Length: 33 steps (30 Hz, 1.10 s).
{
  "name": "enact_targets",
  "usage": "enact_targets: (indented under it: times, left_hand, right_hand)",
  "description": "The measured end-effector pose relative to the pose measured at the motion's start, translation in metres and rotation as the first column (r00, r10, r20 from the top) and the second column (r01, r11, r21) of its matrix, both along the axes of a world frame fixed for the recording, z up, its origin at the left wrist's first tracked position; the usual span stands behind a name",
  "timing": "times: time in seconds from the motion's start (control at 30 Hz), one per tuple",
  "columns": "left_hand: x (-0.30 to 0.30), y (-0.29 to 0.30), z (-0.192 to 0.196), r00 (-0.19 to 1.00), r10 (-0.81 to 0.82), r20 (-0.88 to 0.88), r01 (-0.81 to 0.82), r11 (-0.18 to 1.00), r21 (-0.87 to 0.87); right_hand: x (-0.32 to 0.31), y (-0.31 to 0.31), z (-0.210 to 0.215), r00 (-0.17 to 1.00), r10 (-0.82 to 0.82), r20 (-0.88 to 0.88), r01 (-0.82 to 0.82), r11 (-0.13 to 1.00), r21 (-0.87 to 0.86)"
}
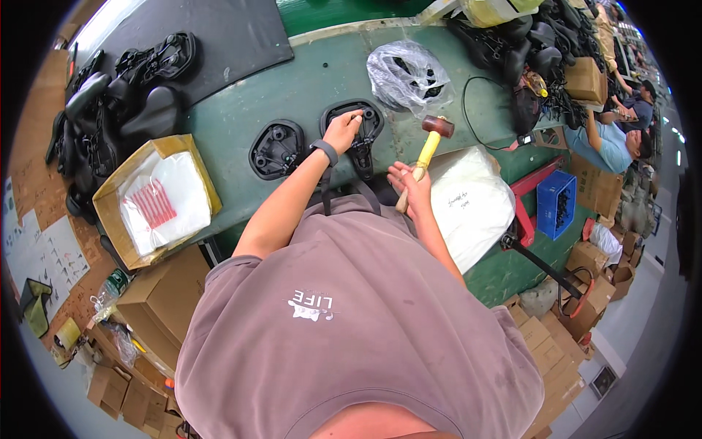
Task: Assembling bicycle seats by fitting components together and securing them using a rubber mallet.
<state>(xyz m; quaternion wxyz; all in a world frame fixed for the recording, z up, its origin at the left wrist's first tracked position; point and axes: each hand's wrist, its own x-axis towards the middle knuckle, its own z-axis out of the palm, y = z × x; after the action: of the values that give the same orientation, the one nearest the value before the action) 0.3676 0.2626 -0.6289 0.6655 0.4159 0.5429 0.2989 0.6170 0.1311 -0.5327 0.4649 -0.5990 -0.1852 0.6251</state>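
Observation:
Two black bicycle saddles lie underside up on the green table in front of me. My left hand point(342, 133) is over the right-hand saddle point(363, 155), its fingertips pinched at the saddle's wide end. Something small and pale seems to be between them, too small to name. The other saddle point(276, 149) rests just left of my wrist. In my right hand point(413, 189) is a mallet point(428, 149) with a yellow and wooden handle and a dark red head. Its head points away from me, beside a clear plastic bag point(409, 77) with black parts inside.
A cardboard box point(205, 173) lined with white plastic stands at the left. Behind it are piled black saddles point(150, 113); more saddles point(512, 44) lie at far right. A white sack point(468, 208) is beside my right arm, near a blue crate point(556, 205). Another person point(603, 143) works farther right.

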Motion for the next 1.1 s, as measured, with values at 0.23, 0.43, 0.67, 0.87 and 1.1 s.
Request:
enact_targets:
  times: [0.23, 0.43, 0.67, 0.87, 1.1]
  left_hand:
    - [0.037, 0.027, -0.009, 0.948, -0.076, -0.310, 0.176, 0.934, 0.310]
    - [0.039, 0.037, 0.027, 0.626, -0.280, -0.728, 0.553, 0.817, 0.161]
    - [0.034, 0.056, -0.032, 0.638, -0.300, -0.709, 0.498, 0.863, 0.083]
    - [0.025, 0.087, 0.021, 0.934, -0.352, -0.054, 0.312, 0.882, -0.354]
    - [0.013, 0.074, 0.000, 0.962, -0.269, -0.051, 0.241, 0.919, -0.313]
  right_hand:
    - [0.017, -0.018, -0.005, 1.000, -0.014, -0.021, 0.013, 0.999, -0.052]
    - [0.026, -0.015, -0.005, 1.000, 0.009, 0.016, -0.008, 0.998, -0.064]
    - [0.024, -0.008, 0.001, 1.000, 0.022, 0.008, -0.021, 0.996, -0.089]
    - [0.046, -0.010, 0.001, 0.970, 0.147, 0.195, -0.109, 0.975, -0.195]
    - [0.015, 0.025, 0.023, 0.751, 0.396, 0.528, -0.378, 0.914, -0.148]
